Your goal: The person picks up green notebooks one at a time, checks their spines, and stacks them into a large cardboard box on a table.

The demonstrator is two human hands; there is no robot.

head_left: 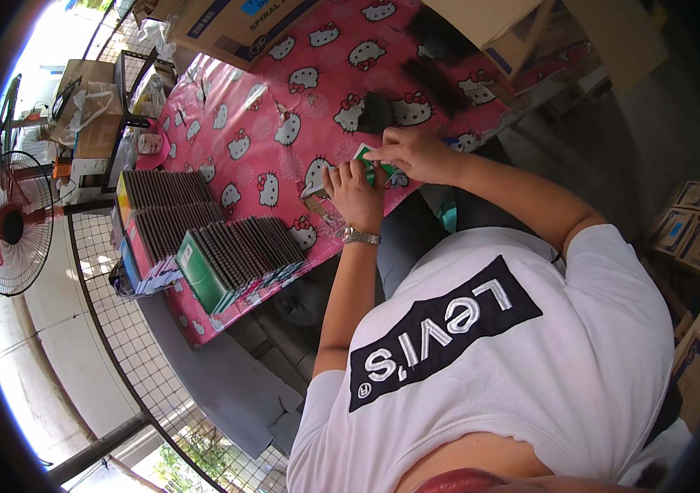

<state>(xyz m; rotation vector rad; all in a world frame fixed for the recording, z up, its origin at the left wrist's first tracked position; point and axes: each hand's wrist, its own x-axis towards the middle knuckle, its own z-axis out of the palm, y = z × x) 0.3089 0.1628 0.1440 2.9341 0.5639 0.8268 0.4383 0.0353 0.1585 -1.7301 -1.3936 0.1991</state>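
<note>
At the near edge of the pink patterned tablecloth, both my hands are together over a small flat green-and-white piece. My left hand, with a metal watch at its wrist, has its fingers curled over the near side of the piece. Pinched fingers of my right hand meet the same piece from the right. Most of it is hidden under the fingers, so its kind is unclear. A greyish edge pokes out left of my left hand. Just beyond my hands stands a dark, cup-like object.
Stacks of spiral-bound notebooks line the table's left side, a green-covered row nearest me. Cardboard boxes stand at the far edge and far right. More boxes sit right. A fan is left, beside wire mesh.
</note>
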